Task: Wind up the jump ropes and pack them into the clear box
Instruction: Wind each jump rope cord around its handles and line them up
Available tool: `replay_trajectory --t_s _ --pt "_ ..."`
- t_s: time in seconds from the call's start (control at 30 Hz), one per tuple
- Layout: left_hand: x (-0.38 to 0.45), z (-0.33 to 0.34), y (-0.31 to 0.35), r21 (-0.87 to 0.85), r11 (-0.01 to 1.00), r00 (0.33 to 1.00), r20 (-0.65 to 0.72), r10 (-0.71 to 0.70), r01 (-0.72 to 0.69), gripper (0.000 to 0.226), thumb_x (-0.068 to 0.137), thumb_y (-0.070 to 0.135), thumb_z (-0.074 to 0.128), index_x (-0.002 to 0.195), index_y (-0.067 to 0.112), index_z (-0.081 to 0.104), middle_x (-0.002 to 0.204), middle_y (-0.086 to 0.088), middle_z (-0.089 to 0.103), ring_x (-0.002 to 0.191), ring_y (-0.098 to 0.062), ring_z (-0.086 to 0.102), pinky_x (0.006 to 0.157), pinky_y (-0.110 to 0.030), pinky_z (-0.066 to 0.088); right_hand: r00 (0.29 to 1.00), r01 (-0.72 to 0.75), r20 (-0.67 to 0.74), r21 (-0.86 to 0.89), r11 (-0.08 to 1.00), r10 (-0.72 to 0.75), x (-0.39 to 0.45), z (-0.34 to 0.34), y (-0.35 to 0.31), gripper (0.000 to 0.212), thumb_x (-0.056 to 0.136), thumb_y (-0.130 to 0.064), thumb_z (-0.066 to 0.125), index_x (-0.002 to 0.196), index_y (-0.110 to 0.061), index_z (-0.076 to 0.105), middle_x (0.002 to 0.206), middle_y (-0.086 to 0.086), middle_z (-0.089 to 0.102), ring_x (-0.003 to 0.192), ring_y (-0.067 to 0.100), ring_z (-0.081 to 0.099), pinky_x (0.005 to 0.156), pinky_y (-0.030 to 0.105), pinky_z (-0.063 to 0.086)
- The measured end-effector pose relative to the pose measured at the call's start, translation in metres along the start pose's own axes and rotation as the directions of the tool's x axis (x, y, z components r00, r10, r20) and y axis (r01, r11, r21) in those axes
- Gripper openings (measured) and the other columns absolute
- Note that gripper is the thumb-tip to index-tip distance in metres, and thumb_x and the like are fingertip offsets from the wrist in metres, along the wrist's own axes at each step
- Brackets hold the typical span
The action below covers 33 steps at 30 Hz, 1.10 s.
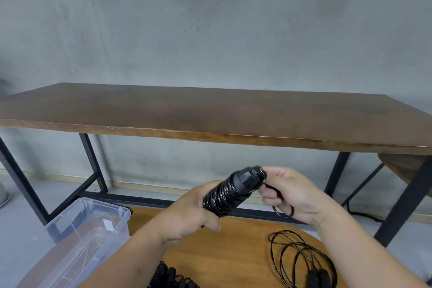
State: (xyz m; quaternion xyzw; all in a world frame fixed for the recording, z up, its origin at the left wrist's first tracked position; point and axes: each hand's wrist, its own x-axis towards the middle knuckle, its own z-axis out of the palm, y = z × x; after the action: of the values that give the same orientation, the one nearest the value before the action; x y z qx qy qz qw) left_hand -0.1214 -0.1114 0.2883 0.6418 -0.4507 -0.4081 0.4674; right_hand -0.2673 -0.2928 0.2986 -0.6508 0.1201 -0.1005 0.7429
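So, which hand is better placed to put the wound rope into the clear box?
Left. The left hand already grips the wound rope, and the clear box lies on its side.

A black jump rope bundle (pixel 231 190), its thin glossy cord wound in tight turns round the handles, tilts up to the right, its lower end inside the left fingers and its cap end against the right fingertips. A loose black jump rope (pixel 301 257) lies coiled below the right fingers. The clear plastic lidless box (pixel 88 238) sits left of the left fingers.
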Motion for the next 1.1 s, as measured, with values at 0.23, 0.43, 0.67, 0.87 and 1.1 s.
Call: replay_trajectory --t_s 0.23,0.43,0.67,0.87,1.1 --pt "0.007 0.015 -0.009 -0.092 0.994 0.987 -0.146 -0.068 0.055 0.075 0.052 -0.003 0.066 0.119 0.03 0.063 0.069 0.019 0.065 0.068 0.002 0.058 0.066 -0.015 0.044 0.986 0.017 -0.167 0.121 0.993 0.003 -0.007 0.02 0.016 0.024 0.101 -0.001 0.042 0.108 0.008 0.062 0.073 0.003 0.049 0.057 0.009 0.037 0.049 0.023 0.024" --pt "0.009 0.033 -0.01 0.023 0.999 0.937 -0.349 -0.029 0.04 0.071 0.058 -0.002 0.064 0.114 0.042 0.06 0.101 -0.002 0.069 0.077 -0.009 0.059 0.065 -0.019 0.047 0.974 -0.007 -0.227 -0.093 0.996 -0.014 -0.013 0.039 0.018 0.046 0.083 -0.039 0.073 0.111 -0.004 0.063 0.072 -0.005 0.044 0.063 0.007 0.04 0.061 0.021 0.031" --pt "0.009 0.05 -0.019 0.296 0.955 0.894 -0.429 0.131 0.002 0.063 0.075 0.004 0.063 0.11 0.054 0.047 0.095 0.014 0.063 0.081 -0.003 0.06 0.066 -0.017 0.048 0.925 0.015 -0.374 -0.15 0.989 -0.071 -0.01 0.05 0.022 0.024 0.087 -0.037 0.07 0.097 -0.016 0.068 0.073 -0.015 0.064 0.063 -0.002 0.055 0.067 0.019 0.045" --pt "0.005 0.035 -0.018 0.384 0.921 0.969 -0.246 0.034 0.065 0.108 0.068 0.057 0.081 0.151 0.045 0.013 0.141 0.021 0.035 0.132 -0.004 0.039 0.112 -0.031 0.036 0.942 -0.016 -0.335 -0.091 0.996 -0.015 -0.017 0.049 0.027 0.024 0.089 -0.029 0.068 0.103 -0.01 0.071 0.089 0.002 0.071 0.075 0.01 0.061 0.074 0.031 0.045" --pt "0.005 0.038 -0.015 0.275 0.959 0.959 -0.246 0.143 -0.073 0.058 0.077 0.047 0.079 0.119 0.063 0.041 0.125 0.03 0.053 0.116 0.014 0.048 0.09 -0.004 0.038 0.966 -0.088 -0.254 -0.14 0.986 0.05 -0.019 0.058 0.035 0.053 0.073 -0.042 0.073 0.106 -0.002 0.065 0.092 0.012 0.063 0.088 0.02 0.058 0.082 0.035 0.044"
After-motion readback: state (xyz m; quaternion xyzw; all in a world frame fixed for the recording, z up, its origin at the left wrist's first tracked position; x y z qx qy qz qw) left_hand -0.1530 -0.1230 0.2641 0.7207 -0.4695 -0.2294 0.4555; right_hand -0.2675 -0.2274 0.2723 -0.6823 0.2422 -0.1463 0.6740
